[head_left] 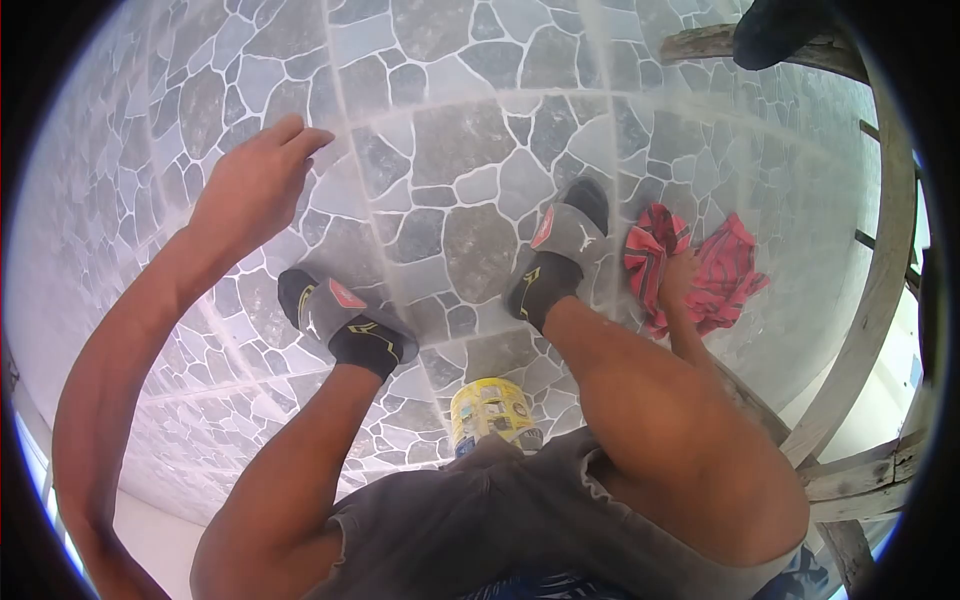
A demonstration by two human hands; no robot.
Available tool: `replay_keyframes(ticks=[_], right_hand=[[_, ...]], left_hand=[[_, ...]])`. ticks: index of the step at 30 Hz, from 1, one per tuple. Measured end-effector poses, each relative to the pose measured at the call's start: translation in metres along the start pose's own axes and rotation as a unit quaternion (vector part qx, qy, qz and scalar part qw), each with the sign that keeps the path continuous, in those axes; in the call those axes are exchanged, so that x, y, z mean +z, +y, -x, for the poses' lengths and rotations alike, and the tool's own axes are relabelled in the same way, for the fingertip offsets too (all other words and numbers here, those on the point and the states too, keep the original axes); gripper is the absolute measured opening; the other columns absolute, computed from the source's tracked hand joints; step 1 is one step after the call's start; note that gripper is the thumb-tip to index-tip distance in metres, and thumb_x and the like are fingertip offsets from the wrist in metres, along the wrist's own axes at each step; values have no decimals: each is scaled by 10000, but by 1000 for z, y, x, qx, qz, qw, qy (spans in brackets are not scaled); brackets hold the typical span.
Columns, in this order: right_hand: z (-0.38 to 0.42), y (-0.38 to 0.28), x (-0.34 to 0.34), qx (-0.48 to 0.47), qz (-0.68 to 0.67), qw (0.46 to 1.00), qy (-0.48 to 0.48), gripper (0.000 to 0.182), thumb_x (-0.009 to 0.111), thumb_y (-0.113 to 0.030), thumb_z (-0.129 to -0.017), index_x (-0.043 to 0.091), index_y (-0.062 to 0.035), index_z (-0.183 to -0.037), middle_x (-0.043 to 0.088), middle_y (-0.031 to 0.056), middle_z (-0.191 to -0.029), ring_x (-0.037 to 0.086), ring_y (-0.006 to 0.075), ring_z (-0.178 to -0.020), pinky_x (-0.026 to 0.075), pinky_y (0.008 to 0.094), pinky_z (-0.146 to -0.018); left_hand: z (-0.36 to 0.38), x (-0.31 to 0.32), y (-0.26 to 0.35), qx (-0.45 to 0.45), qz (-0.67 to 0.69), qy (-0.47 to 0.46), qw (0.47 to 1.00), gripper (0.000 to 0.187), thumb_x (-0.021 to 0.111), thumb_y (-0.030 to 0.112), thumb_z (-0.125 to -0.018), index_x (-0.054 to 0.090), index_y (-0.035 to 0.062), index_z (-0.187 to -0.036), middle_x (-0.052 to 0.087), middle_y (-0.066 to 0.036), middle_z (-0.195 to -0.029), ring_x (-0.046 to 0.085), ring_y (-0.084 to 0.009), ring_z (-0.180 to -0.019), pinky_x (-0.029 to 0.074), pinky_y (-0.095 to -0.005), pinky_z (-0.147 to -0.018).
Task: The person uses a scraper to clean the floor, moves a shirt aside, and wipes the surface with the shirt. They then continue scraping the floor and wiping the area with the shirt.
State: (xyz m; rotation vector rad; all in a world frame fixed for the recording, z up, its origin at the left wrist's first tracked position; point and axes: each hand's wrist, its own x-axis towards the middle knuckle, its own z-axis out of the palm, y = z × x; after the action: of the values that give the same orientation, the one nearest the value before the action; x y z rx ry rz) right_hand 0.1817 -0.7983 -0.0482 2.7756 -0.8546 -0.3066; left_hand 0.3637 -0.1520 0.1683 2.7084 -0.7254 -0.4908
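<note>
The red cloth [700,270] is clutched in the right hand [678,280] against the hazy tiled floor [470,150], wiping judged unfinished; left hand [250,185] open, empty.

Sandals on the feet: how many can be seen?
2. The left sandal stands on the tiled floor; the right sandal beside the red cloth.

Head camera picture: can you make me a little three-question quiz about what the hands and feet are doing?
1. True or false: the right hand presses a red cloth against the stone-patterned tiles.
2. What is the left hand holding? A) a brush B) nothing C) a bucket
3. What colour is the can between the legs?

Key: 1 true. 2 B, its fingers are spread over the tiles. 3 yellow.
</note>
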Motion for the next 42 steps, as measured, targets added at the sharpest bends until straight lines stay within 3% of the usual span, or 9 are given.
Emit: replay_keyframes(ticks=[3,7,11,17,22,25,37,40,42], right_hand=[[3,-6,-19,1,-40,999,-20,330,578,-281,-968,523,-5,-1139,573,254,-1141,576,473,-1069,477,580,-916],[2,11,-16,-83,-57,995,-18,347,560,-302,-987,530,4,-1148,574,268,-1150,557,497,-1086,455,580,-918],[0,8,-17,-57,-79,995,-29,375,547,-337,-1002,525,12,-1138,572,272,-1139,553,506,-1074,450,580,-915],[4,-4,-36,-47,-73,995,-46,460,548,-408,-1007,536,30,-1148,570,292,-1146,557,511,-1081,458,586,-904],[2,-2,-42,-74,-88,991,-71,566,544,-501,-1005,558,47,-1146,572,321,-1139,558,525,-1097,463,583,-919],[2,-6,-35,-30,-100,994,-42,587,550,-520,-996,567,52,-1131,580,323,-1117,563,532,-1081,464,587,-924],[6,-8,-42,-59,-86,994,-34,520,589,-444,-981,574,57,-1119,594,309,-1109,582,525,-1055,481,590,-895],[5,-14,-44,-59,-59,996,-9,335,625,-257,-964,529,38,-1091,573,271,-1045,576,469,-999,458,546,-857],[6,-13,-46,-72,-64,995,-17,321,625,-244,-959,532,38,-1082,578,272,-1039,578,467,-995,464,535,-851]], left_hand=[[-64,60,36,33,-68,40,996,413,575,-4,-894,581,87,-1297,554,-95,-1057,616,-290,-968,531,-425,-752],[-105,145,92,2,-87,100,991,451,587,36,-885,551,67,-1334,545,-104,-1084,578,-285,-975,521,-409,-752],[-120,188,107,-51,-77,135,986,503,605,65,-886,524,64,-1382,538,-109,-1089,564,-296,-991,515,-411,-741],[-124,177,110,11,-178,29,984,631,662,72,-848,479,54,-1451,546,-109,-1135,597,-275,-938,527,-388,-671],[-130,176,103,51,-267,73,960,642,687,73,-821,512,31,-1437,570,-127,-1300,607,-247,-898,517,-369,-608],[-134,178,107,65,-305,82,947,603,685,73,-817,557,13,-1403,586,-142,-1340,606,-243,-873,506,-354,-593],[-135,194,134,-16,-316,71,946,592,699,98,-806,573,-24,-1372,599,-173,-1337,610,-252,-856,508,-360,-585],[-145,195,130,-28,-310,92,946,595,701,100,-807,571,-22,-1375,602,-171,-1334,612,-252,-859,510,-360,-583],[-140,196,128,-32,-310,89,946,596,702,102,-806,572,-19,-1375,604,-168,-1334,612,-250,-857,507,-355,-578]])
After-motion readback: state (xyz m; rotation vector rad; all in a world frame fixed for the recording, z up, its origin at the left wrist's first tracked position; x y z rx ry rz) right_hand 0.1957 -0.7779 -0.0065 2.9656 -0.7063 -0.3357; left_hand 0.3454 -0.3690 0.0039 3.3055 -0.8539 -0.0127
